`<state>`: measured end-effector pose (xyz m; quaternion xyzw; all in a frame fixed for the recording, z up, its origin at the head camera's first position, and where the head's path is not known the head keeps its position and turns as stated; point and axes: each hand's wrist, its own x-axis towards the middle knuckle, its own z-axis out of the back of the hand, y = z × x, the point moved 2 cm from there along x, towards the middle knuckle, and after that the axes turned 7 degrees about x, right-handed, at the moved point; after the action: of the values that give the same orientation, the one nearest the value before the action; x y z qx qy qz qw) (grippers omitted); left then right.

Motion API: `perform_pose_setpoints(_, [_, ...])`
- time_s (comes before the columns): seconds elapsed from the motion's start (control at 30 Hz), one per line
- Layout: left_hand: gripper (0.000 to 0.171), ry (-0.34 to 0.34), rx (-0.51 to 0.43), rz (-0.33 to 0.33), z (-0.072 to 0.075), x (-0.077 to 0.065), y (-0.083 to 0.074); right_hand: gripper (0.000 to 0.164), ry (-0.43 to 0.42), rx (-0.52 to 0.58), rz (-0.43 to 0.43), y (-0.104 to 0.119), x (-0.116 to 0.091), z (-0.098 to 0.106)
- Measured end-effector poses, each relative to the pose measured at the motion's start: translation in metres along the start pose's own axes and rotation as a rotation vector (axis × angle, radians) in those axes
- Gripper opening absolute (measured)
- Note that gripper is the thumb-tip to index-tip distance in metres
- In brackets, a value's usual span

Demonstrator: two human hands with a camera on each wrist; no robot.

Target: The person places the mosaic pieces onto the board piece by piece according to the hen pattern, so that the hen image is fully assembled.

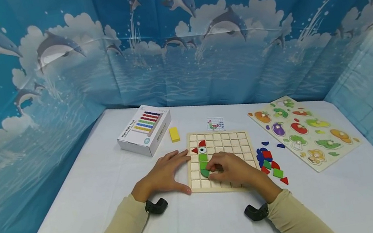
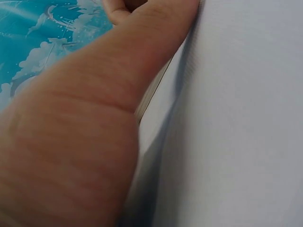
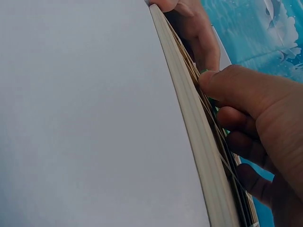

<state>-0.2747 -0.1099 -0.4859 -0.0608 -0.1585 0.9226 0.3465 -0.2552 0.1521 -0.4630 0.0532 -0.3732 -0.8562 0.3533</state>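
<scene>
A wooden grid board [image 1: 199, 185] lies on the table with a column of pieces near its left side: a red quarter-circle [image 1: 202, 143], a red triangle [image 1: 194, 150], a white piece with an eye [image 1: 202, 150] and green squares [image 1: 202, 157]. Below them, my right hand [image 1: 233, 168] pinches a green rounded piece [image 1: 205, 173] between thumb and curled index finger. The right wrist view shows that thumb [image 3: 232, 87] low over the board, mostly hiding the piece. With fingers spread, my left hand [image 1: 166, 174] rests at the board's left edge; its fingertips are out of the left wrist view.
Loose blue, red and green pieces [image 1: 267, 155] lie right of the board. A vegetable puzzle board [image 1: 306, 130] is farther right. Behind the grid stands a small pattern card [image 1: 216, 124], with a yellow block [image 1: 174, 134] and a white box [image 1: 144, 129] to the left.
</scene>
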Motion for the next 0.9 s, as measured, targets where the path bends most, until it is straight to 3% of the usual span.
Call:
perform_pose_setpoints(0.53, [0.111,0.003,-0.006,0.004,-0.001,0.0004,0.0014,0.019,-0.008,0.043,-0.05,-0.0005,-0.0008,-0.0038])
perform_pose_setpoints(0.9, [0.111,-0.002,-0.001,-0.001,-0.0019,0.0007,0.0021,0.022,-0.014,0.025,-0.041,-0.0018,-0.0017,-0.005])
